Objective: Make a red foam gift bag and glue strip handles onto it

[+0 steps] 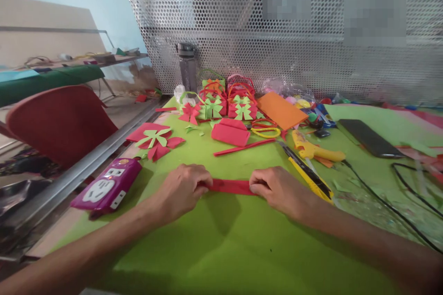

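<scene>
Both hands pinch a red paper strip (230, 186) lying flat on the near green table (221, 249): left hand (183, 191) on its left end, right hand (277, 188) on its right. Even tension should keep it straight; a yellow knife (309, 176) lies just right

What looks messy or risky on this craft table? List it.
Paper offcuts litter the green mat. A yellow utility knife lies close beside the right hand; whether its blade is out is unclear. Both hands, the left hand included, hold a red paper strip.
</scene>
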Demonstrator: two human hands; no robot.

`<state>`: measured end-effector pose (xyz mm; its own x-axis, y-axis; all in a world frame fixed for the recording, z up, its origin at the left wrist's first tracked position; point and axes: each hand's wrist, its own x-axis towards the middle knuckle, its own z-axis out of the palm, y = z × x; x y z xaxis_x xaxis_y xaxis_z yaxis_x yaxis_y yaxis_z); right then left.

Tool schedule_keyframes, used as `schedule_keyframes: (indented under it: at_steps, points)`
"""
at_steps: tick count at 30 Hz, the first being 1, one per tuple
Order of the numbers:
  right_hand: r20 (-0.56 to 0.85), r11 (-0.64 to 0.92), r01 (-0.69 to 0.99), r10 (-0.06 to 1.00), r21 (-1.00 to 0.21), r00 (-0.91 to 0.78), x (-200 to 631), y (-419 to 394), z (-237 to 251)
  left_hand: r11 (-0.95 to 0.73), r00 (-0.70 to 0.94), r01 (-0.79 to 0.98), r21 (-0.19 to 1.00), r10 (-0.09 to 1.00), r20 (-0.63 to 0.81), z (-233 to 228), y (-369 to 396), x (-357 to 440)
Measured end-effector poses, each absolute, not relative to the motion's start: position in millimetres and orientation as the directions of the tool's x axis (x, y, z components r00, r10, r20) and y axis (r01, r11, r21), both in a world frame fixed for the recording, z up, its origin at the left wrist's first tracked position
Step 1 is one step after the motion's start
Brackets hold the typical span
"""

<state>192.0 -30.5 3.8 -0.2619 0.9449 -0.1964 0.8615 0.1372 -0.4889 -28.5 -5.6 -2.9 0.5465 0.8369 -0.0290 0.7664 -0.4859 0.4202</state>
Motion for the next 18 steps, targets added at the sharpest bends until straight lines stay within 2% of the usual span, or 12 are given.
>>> schedule_keyframes:
  at_steps: [9,12,18]
  points:
    - [-0.222,0.099,0.868,0.947,-0.486,-0.232,195,-20,-8,-0.414,0.521,0.772,0.481,0.847,-0.107,-4,-4,-30]
    - [-0.207,0.1,0.882,0.954,-0.461,-0.217,194,-20,-9,-0.403,0.505,0.772,0.492,0.859,-0.089,-8,-5,-33]
    - [-0.206,0.102,0.912,0.958,-0.397,-0.197,191,-24,-8,-0.41,0.468,0.798,0.441,0.883,-0.027,-14,-5,-34]
